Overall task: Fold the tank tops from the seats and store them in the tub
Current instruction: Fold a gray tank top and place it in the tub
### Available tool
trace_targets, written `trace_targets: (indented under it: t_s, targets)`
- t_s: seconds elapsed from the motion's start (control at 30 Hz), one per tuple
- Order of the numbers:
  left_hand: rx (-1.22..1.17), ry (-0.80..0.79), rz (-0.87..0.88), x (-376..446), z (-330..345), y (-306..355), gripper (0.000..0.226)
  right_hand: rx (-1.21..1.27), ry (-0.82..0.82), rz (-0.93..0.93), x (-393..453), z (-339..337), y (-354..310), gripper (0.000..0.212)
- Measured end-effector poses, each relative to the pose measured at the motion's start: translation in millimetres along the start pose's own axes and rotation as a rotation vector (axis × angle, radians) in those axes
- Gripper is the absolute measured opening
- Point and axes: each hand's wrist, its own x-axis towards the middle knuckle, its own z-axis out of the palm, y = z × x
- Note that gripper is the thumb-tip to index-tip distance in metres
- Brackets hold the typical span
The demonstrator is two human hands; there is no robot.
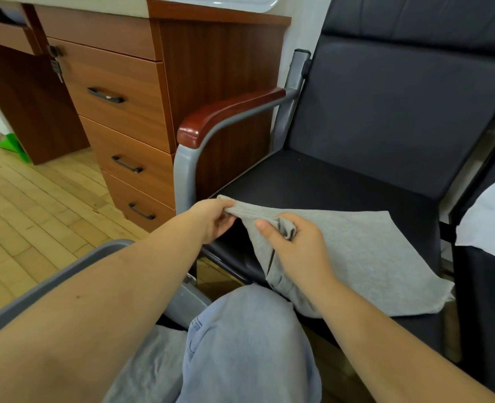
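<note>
Our left hand (214, 221) and right hand (291, 242) each pinch the grey tank top (356, 251); soft, light, floppy cloth, best gripped at its straps.

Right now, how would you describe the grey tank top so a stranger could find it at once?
Find the black chair with the red-brown armrest, beside the wooden drawers. On its seat lies the grey tank top, its near end gripped by the left hand and the right hand. The white cloth on the next seat is untouched.
</note>
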Motion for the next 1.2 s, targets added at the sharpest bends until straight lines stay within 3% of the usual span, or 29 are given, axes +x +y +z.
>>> trace_targets:
  t_s: [0.27,0.5,0.63,0.9,1.03,1.2]
  targets:
    - [-0.201,-0.050,0.047,-14,25,13,0.017,0.120,0.146,0.040,-3,-36,3,0.042]
    - [-0.170,-0.100,0.143,-16,84,2,0.023,0.191,0.292,0.145,-19,-84,18,0.037]
    - [-0.092,-0.127,0.157,-22,134,-3,0.021,0.203,0.421,0.141,-25,-116,36,0.041]
    - [0.188,-0.205,0.182,-21,235,-33,0.020,0.176,0.565,0.205,-36,-187,81,0.025]
    - [0.361,-0.230,0.212,-5,272,-58,0.021,0.043,0.548,0.318,-41,-212,117,0.013]
    - [0.537,-0.254,0.169,10,294,-87,0.021,-0.160,0.405,0.495,-42,-225,155,0.006]
